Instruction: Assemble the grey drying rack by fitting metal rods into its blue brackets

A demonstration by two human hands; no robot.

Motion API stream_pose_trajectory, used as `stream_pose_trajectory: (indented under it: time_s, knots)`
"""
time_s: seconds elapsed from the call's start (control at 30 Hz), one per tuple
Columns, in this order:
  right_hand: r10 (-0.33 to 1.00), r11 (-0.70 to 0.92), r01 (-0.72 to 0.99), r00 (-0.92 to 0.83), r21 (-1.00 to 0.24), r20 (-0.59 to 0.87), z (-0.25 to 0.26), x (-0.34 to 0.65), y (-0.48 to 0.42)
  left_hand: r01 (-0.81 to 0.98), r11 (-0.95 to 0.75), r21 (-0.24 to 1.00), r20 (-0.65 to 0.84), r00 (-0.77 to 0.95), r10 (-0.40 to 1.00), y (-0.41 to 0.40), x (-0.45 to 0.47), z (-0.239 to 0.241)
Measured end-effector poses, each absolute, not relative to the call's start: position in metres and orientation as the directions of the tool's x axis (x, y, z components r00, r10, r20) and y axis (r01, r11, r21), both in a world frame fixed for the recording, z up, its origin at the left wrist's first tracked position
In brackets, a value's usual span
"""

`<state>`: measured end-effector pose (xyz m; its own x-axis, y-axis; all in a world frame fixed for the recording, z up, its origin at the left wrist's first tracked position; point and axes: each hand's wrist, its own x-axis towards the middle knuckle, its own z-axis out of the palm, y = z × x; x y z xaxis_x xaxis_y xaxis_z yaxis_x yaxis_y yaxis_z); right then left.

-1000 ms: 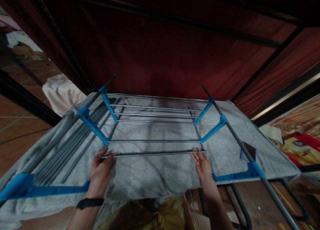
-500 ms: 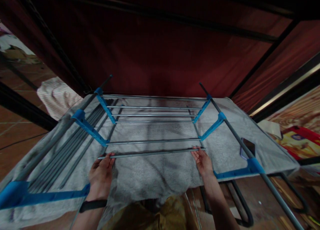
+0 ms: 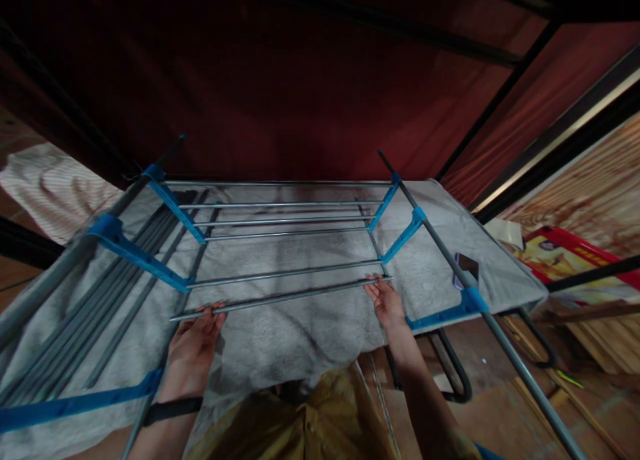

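A loose grey metal tube [image 3: 295, 296] lies across my two hands. My left hand [image 3: 196, 340] is closed on it near its left end, and my right hand [image 3: 385, 301] pinches it close to the right end. Just beyond it is a rack frame of grey tubes with blue plastic brackets [image 3: 403, 237] on both sides. Several crossbars [image 3: 285, 273] join the far brackets. Nearer me, a left blue bracket [image 3: 85, 407] and a right blue bracket [image 3: 445, 313] have no bar between them.
A grey blanket [image 3: 300, 340] covers the surface under the frame. Several loose tubes [image 3: 110, 293] lie at the left. A phone [image 3: 466, 271] rests by the right side tube. Dark red fabric [image 3: 280, 100] hangs behind, and a red-and-yellow box [image 3: 575, 257] is at the right.
The view has turned right, so the scene sits farther left. Both hands still hold the tube, which now slants more, its left end lower in view.
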<state>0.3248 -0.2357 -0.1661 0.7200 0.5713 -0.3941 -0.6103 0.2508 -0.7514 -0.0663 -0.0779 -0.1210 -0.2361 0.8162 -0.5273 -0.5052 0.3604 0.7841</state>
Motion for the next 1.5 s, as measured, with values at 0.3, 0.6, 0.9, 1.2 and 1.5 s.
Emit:
stream_pose_trajectory:
  time_s: [0.3, 0.6, 0.9, 1.2, 1.5]
  knots:
    - [0.562, 0.268, -0.577, 0.744, -0.771, -0.362, -0.162, 0.327, -0.233, -0.481, 0.356, 0.801, -0.511, -0.241, 0.825, -0.086, -0.058, -0.114]
    - [0.577, 0.256, -0.57, 0.738, -0.781, -0.35, -0.17, 0.328, -0.232, -0.517, 0.38, 0.767, -0.543, -0.209, 0.813, -0.084, -0.052, -0.127]
    - [0.59, 0.266, -0.577, 0.731, -0.772, -0.343, -0.174, 0.329, -0.232, -0.511, 0.359, 0.781, -0.499, -0.167, 0.85, -0.086, -0.053, -0.132]
    - [0.605, 0.272, -0.581, 0.723, -0.767, -0.333, -0.176, 0.329, -0.234, -0.533, 0.333, 0.778, -0.488, -0.178, 0.855, -0.086, -0.052, -0.136]
    - [0.592, 0.267, -0.567, 0.735, -0.779, -0.331, -0.175, 0.328, -0.234, -0.518, 0.343, 0.784, -0.479, -0.153, 0.864, -0.089, -0.054, -0.136]
